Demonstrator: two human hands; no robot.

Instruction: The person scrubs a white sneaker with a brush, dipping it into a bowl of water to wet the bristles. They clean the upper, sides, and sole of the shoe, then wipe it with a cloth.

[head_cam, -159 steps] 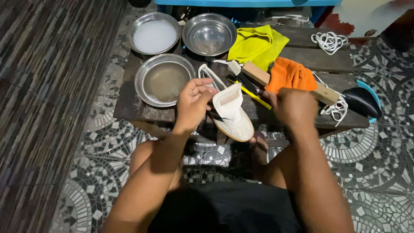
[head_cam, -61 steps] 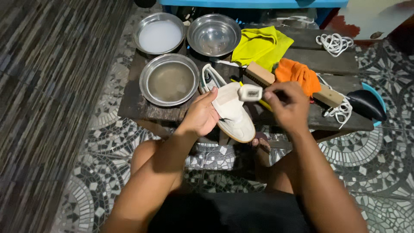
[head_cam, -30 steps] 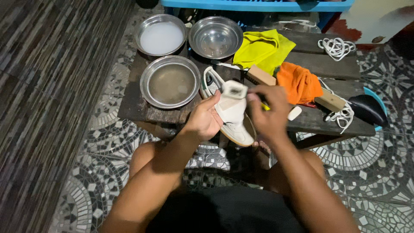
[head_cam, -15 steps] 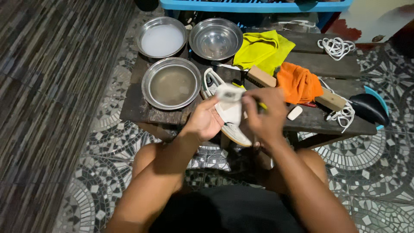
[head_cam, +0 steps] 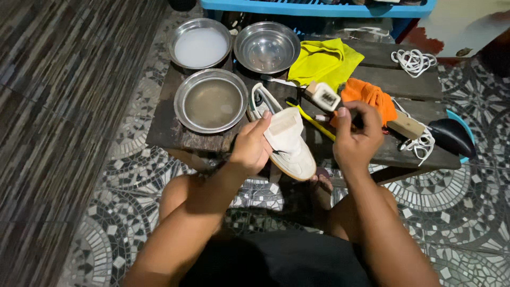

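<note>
My left hand grips a white shoe by its side and holds it on the front edge of a low dark wooden table. My right hand hovers to the shoe's right with curled fingers. A wooden scrub brush sits bristles-up just beyond its thumb; whether the hand still touches it is unclear. A yellow toothbrush lies between the shoe and my right hand.
Three metal bowls stand at the table's left: milky water, empty, murky water. A yellow cloth, an orange cloth, white laces, a wooden block and a black shoe part lie right. A blue crate stands behind.
My right hand held the brush over the shoe and has moved right, away from it. The brush is now beside the orange cloth. My left hand keeps hold of the shoe.
</note>
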